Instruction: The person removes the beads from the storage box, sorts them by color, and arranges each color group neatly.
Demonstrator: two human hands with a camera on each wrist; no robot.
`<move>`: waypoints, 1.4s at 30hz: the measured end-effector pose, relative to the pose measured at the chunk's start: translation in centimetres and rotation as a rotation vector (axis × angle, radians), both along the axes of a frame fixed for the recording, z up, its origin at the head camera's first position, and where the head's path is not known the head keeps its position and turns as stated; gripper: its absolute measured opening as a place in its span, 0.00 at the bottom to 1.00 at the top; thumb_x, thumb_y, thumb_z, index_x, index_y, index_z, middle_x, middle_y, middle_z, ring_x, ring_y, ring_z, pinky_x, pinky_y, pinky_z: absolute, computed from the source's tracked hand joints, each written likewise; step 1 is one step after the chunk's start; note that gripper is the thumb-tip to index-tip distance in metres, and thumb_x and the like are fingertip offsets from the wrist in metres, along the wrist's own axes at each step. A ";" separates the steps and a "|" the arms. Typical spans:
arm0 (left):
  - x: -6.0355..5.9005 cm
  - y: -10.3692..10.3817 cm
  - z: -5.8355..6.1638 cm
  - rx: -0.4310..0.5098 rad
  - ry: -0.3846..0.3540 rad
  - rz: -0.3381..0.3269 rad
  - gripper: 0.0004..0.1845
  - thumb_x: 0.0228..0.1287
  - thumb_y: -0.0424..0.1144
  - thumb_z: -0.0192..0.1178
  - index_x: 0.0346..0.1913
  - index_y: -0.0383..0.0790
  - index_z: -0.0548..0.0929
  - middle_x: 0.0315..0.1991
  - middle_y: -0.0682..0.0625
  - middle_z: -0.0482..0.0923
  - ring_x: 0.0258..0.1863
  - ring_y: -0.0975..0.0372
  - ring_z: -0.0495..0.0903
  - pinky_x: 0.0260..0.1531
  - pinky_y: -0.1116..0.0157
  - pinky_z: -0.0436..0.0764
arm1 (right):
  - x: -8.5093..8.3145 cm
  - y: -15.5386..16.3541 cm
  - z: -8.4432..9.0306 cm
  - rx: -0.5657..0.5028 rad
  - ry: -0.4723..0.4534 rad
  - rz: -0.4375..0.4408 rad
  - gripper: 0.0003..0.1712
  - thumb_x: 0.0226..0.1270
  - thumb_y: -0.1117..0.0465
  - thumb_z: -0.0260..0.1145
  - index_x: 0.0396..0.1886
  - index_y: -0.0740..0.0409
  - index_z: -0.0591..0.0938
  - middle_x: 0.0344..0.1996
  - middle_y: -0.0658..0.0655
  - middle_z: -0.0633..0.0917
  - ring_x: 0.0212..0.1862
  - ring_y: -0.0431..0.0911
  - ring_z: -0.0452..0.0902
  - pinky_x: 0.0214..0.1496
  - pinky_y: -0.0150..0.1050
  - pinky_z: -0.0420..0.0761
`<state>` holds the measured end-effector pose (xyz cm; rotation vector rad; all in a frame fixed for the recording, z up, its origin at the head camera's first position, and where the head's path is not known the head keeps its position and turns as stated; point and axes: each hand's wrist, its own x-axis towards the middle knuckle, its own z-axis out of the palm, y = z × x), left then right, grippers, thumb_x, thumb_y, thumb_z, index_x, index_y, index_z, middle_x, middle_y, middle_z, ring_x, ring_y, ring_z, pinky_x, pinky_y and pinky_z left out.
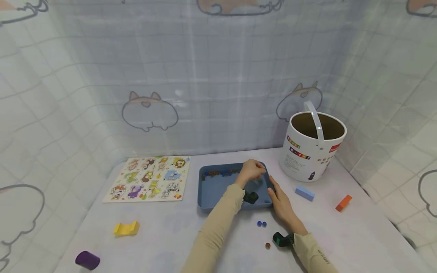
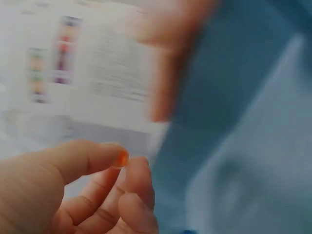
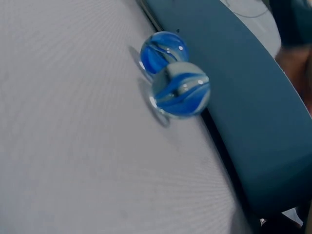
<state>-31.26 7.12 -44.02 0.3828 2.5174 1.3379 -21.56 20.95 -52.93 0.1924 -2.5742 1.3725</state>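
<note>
Pinching a small orange marble (image 2: 122, 158) between thumb and forefinger, the left hand (image 1: 252, 171) is hovering over the far right part of a blue tray (image 1: 213, 189). The right hand (image 1: 280, 201) is resting with straight fingers against the tray's right rim. Two blue marbles (image 1: 261, 224) are lying touching each other on the white table (image 1: 164, 231) just in front of the tray.

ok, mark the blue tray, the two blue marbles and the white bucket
blue tray (image 1: 215, 185), head view, bare floor of the tray.
two blue marbles (image 3: 180, 90), right wrist view, front face of the nearer marble.
white bucket (image 1: 300, 159), head view, printed outer wall.
</note>
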 end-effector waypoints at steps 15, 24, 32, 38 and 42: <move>10.2 -6.9 -0.5 0.038 0.052 -0.299 0.04 0.64 0.39 0.64 0.38 0.43 0.84 0.29 0.53 0.83 0.22 0.58 0.81 0.21 0.71 0.75 | 0.4 0.3 0.1 0.013 -0.013 -0.009 0.32 0.80 0.51 0.43 0.77 0.56 0.53 0.75 0.66 0.58 0.73 0.66 0.55 0.70 0.65 0.56; 15.9 -7.0 -3.3 -0.282 0.119 -0.381 0.05 0.55 0.41 0.70 0.27 0.50 0.84 0.16 0.63 0.76 0.14 0.74 0.70 0.18 0.74 0.68 | 0.4 0.2 0.0 0.010 0.005 0.009 0.32 0.80 0.52 0.44 0.77 0.57 0.53 0.75 0.66 0.58 0.73 0.66 0.55 0.70 0.64 0.57; 17.4 -6.3 -4.0 -0.397 0.212 -0.371 0.08 0.51 0.45 0.73 0.24 0.53 0.82 0.15 0.65 0.71 0.16 0.74 0.66 0.17 0.72 0.65 | 0.1 0.2 0.1 0.009 -0.002 0.016 0.32 0.80 0.51 0.44 0.77 0.57 0.53 0.75 0.66 0.57 0.74 0.65 0.54 0.70 0.64 0.55; 16.5 -6.2 -2.6 -0.341 0.164 -0.343 0.07 0.57 0.49 0.70 0.30 0.52 0.85 0.19 0.63 0.80 0.16 0.74 0.71 0.19 0.73 0.69 | 0.3 0.2 0.2 0.010 -0.001 0.007 0.32 0.80 0.51 0.44 0.77 0.58 0.54 0.74 0.66 0.58 0.73 0.66 0.56 0.69 0.64 0.58; 14.4 -6.3 -1.1 -0.232 0.144 -0.306 0.07 0.62 0.48 0.65 0.36 0.49 0.86 0.21 0.60 0.81 0.16 0.72 0.72 0.17 0.72 0.69 | 0.4 0.2 0.2 0.005 0.001 0.007 0.32 0.80 0.51 0.44 0.77 0.57 0.54 0.74 0.66 0.59 0.72 0.66 0.57 0.69 0.64 0.58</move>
